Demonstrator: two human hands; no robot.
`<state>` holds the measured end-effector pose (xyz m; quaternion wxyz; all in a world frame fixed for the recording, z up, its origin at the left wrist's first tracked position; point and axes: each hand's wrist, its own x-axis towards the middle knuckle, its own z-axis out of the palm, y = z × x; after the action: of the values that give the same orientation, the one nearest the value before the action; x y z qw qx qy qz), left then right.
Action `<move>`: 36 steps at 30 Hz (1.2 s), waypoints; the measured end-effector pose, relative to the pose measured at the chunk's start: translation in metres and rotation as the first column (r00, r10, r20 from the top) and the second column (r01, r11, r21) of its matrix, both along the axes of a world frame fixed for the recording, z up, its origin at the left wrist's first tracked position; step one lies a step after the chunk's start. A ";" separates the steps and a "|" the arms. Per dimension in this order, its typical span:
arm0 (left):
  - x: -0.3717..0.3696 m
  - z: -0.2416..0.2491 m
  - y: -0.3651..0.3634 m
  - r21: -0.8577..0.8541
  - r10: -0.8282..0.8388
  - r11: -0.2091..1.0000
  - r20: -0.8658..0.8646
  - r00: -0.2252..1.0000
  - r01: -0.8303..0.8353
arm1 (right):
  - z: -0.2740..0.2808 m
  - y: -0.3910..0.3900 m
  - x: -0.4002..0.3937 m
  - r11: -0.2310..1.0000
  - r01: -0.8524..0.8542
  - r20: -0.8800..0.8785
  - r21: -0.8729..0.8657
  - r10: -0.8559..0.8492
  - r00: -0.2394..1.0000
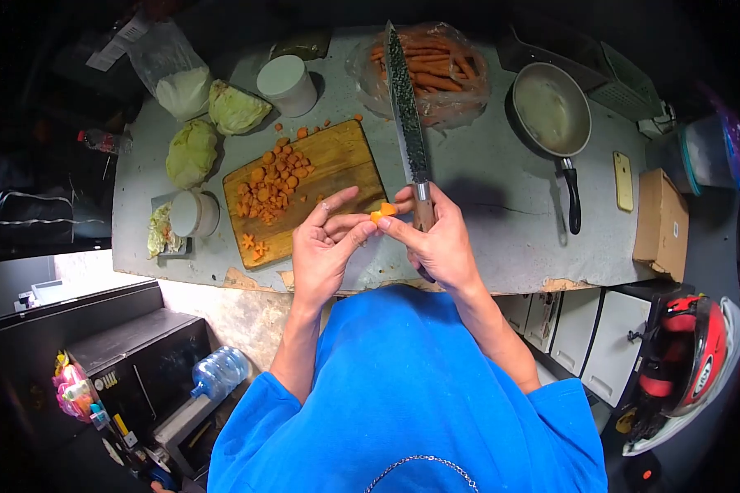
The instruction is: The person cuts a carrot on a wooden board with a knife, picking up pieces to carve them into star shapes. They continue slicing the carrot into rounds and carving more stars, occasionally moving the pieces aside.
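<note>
Between the fingertips of both hands is a small orange carrot piece (384,212). My left hand (325,251) pinches it from the left, with the index finger raised. My right hand (446,246) is closed on the handle of a large kitchen knife (405,107), its thumb also touching the carrot piece. The dimpled blade points up and away over the table. A wooden cutting board (337,160) lies to the left of the knife, bearing a heap of chopped carrot (275,182). Two flower-shaped carrot slices (254,245) lie near its lower left corner.
A plastic bag of whole carrots (437,70) lies behind the knife. Cabbage pieces (235,108) and white tubs (288,85) stand at left. On the right are a frying pan (552,108), a phone (623,181) and a cardboard box (662,222) along the table's edge.
</note>
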<state>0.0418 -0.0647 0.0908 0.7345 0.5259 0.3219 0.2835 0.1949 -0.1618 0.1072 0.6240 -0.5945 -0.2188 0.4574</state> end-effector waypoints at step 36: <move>-0.026 0.002 0.002 -0.242 -0.122 0.962 0.020 0.992 0.123 | 0.007 -0.008 -0.022 0.998 -0.043 -0.240 -0.049 0.030 0.970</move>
<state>0.0163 -0.0622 0.0925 0.8104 0.4501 0.3191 0.1972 0.1725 -0.1702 0.1141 0.6211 -0.5474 -0.1407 0.5429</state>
